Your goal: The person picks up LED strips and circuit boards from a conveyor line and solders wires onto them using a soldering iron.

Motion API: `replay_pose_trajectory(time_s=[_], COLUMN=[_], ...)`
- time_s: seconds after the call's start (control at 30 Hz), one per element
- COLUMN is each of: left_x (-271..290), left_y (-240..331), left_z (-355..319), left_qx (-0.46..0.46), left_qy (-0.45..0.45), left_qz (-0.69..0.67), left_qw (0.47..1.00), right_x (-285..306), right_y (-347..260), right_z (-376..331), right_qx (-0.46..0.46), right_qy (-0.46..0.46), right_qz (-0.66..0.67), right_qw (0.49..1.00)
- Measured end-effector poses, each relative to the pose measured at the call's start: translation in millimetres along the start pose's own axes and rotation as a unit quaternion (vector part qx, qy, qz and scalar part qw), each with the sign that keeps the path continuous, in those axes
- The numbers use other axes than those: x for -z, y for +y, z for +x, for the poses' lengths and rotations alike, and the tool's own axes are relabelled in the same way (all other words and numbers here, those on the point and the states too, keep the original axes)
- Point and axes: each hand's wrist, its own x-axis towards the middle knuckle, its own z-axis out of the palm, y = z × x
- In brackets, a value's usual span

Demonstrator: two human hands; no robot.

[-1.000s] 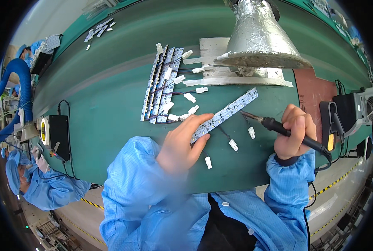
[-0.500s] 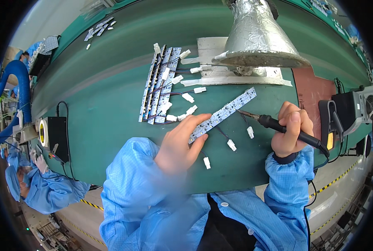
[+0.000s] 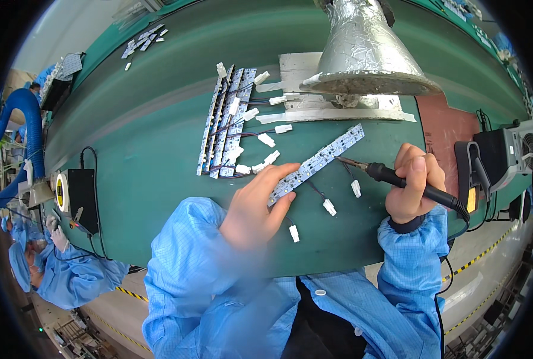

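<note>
In my left hand (image 3: 256, 206) I grip the near end of a long, narrow circuit board (image 3: 320, 163), tilted up toward the far right. Short wires with white connectors (image 3: 329, 207) hang from its near side and rest on the green mat. My right hand (image 3: 416, 182) is closed round the black handle of a soldering iron (image 3: 386, 174). The iron's metal tip meets the board's right-hand edge, near a wire; whether it touches cannot be made out. Left of the board, several more strip boards (image 3: 223, 128) lie side by side with wired white connectors.
A foil-covered fume hood (image 3: 368, 54) hangs over a white taped plate (image 3: 296, 113) at the back. To the right stand an iron holder (image 3: 471, 173) and a grey-black box (image 3: 506, 152). A black device (image 3: 78, 197) sits at left, near a co-worker in blue (image 3: 87, 269).
Almost nothing differs. The whole view has shifted very slightly; both hands, the circuit board and the soldering iron keep the same pose.
</note>
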Motion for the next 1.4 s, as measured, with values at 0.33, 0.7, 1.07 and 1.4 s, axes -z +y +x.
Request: replay_pose_trajectory(time_s=[0.33, 0.7, 1.07, 1.4], left_x=[0.7, 0.8, -0.4, -0.7], left_y=[1.6, 6.8, 8.9, 8.5], left_z=[0.9, 0.6, 0.9, 1.3], left_qx=[-0.012, -0.006, 0.001, 0.001], left_qy=[0.013, 0.013, 0.014, 0.015], left_qz=[0.007, 0.037, 0.049, 0.044], left_qw=[1.0, 0.999, 0.999, 0.999], right_x=[12.5, 23.5, 24.4, 25.2], right_y=[8.7, 23.4, 29.8, 28.3], right_z=[14.2, 21.2, 21.4, 21.8], right_qx=[0.009, -0.019, -0.02, -0.018], right_qy=[0.078, 0.103, 0.111, 0.105], right_qz=[0.02, -0.022, -0.048, -0.051], right_qw=[0.997, 0.994, 0.992, 0.993])
